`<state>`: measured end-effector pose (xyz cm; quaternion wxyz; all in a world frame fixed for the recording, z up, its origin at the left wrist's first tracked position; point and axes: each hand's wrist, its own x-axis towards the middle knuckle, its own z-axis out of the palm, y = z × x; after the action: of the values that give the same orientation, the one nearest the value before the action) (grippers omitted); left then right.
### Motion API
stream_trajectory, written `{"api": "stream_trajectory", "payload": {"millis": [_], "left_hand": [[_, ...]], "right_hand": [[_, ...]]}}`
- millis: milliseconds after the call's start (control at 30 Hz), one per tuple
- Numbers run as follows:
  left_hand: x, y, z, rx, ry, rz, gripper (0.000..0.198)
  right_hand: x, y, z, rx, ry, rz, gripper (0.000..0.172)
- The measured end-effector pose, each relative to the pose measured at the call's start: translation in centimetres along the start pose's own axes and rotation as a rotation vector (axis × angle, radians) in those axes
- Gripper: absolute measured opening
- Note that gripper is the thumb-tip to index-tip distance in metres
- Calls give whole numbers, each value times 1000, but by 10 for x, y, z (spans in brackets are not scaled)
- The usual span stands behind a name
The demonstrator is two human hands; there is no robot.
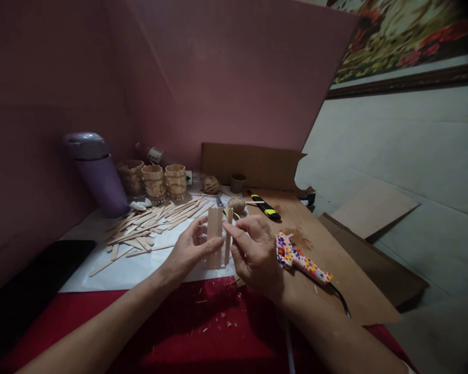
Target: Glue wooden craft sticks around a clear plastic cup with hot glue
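Observation:
My left hand (189,249) is closed around a small panel of wooden sticks (214,231) glued side by side, held upright over the white sheet (140,270). My right hand (255,252) pinches a single wooden stick (228,241) and holds it upright against the panel's right edge. A flower-patterned glue gun (302,259) lies on the brown board (335,280) just right of my right wrist. A heap of loose wooden sticks (156,223) lies left of the hands.
Three stick-built cups (154,182) and a purple flask (99,174) stand at the back left. A twine ball (210,184), a small brown pot (237,182) and a yellow-black cutter (264,204) lie behind the hands. A dark flat object (31,280) lies left. Red cloth (203,332) covers the near edge.

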<state>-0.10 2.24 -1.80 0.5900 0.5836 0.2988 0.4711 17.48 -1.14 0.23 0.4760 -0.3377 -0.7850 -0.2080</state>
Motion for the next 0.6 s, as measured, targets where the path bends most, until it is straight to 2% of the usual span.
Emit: {"api": "stream_trajectory", "payload": {"millis": [100,600], "left_hand": [[0,0,0,-8,20,-8,66],[-1,-1,1,-18,-4,-36,65]], "right_hand": [[0,0,1,-41,-13,-39,26],[3,0,-2,13,-14,-13,16]]}}
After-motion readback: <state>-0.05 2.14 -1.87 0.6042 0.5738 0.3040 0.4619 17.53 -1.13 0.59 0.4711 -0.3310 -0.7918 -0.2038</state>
